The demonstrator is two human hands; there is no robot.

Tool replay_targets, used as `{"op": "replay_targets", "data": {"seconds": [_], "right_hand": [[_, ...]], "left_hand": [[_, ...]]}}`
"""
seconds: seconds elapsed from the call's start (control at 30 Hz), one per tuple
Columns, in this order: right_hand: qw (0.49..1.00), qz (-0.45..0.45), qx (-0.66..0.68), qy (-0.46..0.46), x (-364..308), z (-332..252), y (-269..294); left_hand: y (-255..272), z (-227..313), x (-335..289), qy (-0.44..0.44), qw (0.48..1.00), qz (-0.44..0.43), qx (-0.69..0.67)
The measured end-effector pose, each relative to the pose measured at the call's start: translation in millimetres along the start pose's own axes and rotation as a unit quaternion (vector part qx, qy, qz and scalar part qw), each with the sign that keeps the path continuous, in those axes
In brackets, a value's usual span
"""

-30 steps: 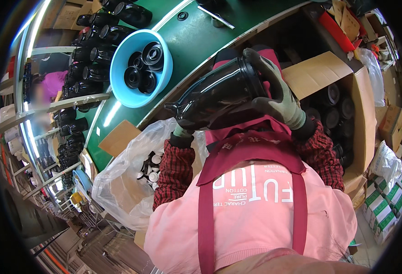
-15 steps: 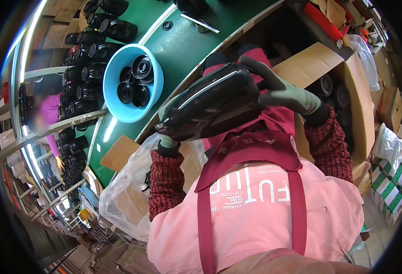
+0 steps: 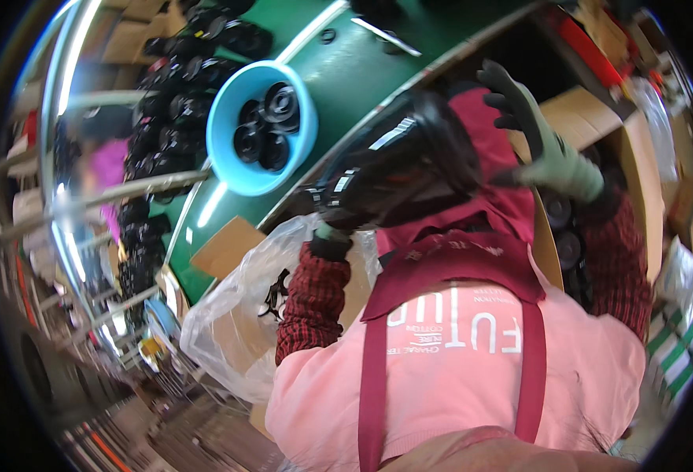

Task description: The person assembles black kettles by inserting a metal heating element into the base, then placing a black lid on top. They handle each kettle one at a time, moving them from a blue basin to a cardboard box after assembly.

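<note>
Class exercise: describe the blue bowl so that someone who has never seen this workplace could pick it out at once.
Start at the long green workbench running across the top of the view. The blue bowl sits on it, just left of the big black part held in the gloved left hand. It is the only light blue, round container there, and holds several black ring-shaped pieces.

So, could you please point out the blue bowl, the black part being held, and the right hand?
blue bowl (image 3: 227, 169): head view, on its bare lower rim.
black part (image 3: 394, 169): head view, on its glossy body.
right hand (image 3: 555, 157): head view, on the gloved back of the hand.
</note>
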State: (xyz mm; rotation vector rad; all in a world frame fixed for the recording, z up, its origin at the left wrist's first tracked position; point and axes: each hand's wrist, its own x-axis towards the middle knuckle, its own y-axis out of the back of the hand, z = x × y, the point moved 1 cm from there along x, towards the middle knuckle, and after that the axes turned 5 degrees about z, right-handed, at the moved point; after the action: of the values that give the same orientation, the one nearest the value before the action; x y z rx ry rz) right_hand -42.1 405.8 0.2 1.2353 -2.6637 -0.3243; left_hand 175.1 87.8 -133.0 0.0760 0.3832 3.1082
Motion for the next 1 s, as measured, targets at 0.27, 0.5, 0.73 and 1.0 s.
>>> {"op": "replay_targets", "data": {"seconds": [0.27, 0.5, 0.73, 1.0], "right_hand": [[0.987, -0.092, 0.098, -0.083, -3.7, 5.7, -31.6], [0.864, -0.179, 0.311, -0.353, -2.9, 38.9, -31.7], [0.99, -0.014, 0.108, 0.093, 11.0, -1.5, -32.8], [0.983, -0.088, 0.162, 0.015, 5.4, 33.4, -50.4]], "left_hand": [[9.5, 57.4, -0.5, -0.023, 0.994, 0.109, 0.011], [26.0, 127.1, 29.9, -0.073, 0.975, 0.086, 0.191], [-2.8, 72.3, 20.9, 0.062, 0.976, -0.079, 0.195], [24.3, 76.4, 8.2, -0.039, 0.981, 0.067, 0.179]]}}
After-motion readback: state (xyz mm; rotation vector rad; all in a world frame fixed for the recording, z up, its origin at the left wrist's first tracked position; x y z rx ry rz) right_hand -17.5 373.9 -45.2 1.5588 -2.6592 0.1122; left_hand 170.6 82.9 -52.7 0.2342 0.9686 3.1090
